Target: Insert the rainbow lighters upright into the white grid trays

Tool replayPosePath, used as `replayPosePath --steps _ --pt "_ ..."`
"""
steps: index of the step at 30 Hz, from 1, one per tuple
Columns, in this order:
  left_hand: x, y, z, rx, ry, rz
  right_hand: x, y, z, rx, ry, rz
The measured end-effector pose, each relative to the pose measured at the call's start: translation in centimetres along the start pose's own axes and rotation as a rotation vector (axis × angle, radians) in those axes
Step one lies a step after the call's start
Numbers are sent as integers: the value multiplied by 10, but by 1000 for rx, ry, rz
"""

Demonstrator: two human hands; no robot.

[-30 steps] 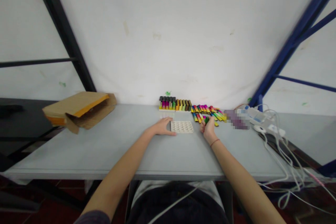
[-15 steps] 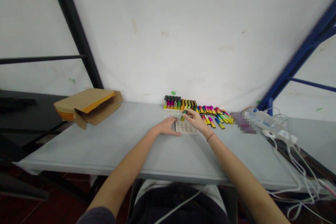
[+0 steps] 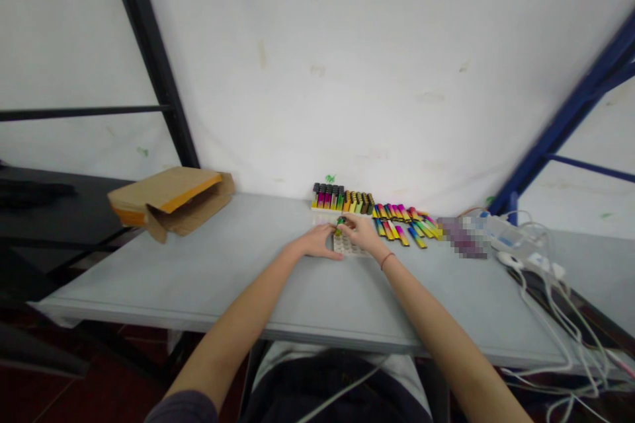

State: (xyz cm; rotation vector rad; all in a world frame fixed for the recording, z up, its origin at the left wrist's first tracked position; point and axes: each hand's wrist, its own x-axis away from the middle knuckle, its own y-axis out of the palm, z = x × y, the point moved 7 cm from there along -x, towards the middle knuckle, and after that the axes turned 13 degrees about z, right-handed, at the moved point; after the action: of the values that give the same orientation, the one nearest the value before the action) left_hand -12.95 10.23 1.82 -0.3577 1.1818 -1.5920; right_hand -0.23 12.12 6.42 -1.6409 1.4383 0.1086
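To L, on pale surface (image 3: 238, 291): L hand (image 3: 316, 242), palm down, thumb at near side and fingers at far side of white tray (image 3: 347, 249), at its L end. Grasp on tray by this end, apparently a light one; exact contact of fingertips too small to tell.

Just R of L fingertips: small green-yellow lighter (image 3: 340, 223) (lighter by its look), at L far part of tray. Long axis approx. upright, top leaning slightly to R. Lower end maybe inside a hole, maybe only over it; impossible to tell from this view.

Tray itself extending to R, long side running L to R, holes upward, R far part covered.

Next: R hand (image 3: 362, 232), nearer one to lighter, pinching it betw. thumb and fingers. So, lighter lying to L of R palm and to R of L hand, i.e. in the gap betw. both; touching of L fingertips unclear.

Farther R, beyond R hand and well apart from L hand: loose lighters (image 3: 402, 236), various colours, lying flat, long axes slanted, free of both hands. Toward R end: white power strip (image 3: 508, 234).
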Motion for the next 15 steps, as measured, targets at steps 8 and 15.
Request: replayPosePath --steps 8,15 --pt "2 -5 4 -2 -17 3 -2 -6 7 120 -91 10" --pt "2 -6 4 -7 -8 8 29 -143 111 566 283 559"
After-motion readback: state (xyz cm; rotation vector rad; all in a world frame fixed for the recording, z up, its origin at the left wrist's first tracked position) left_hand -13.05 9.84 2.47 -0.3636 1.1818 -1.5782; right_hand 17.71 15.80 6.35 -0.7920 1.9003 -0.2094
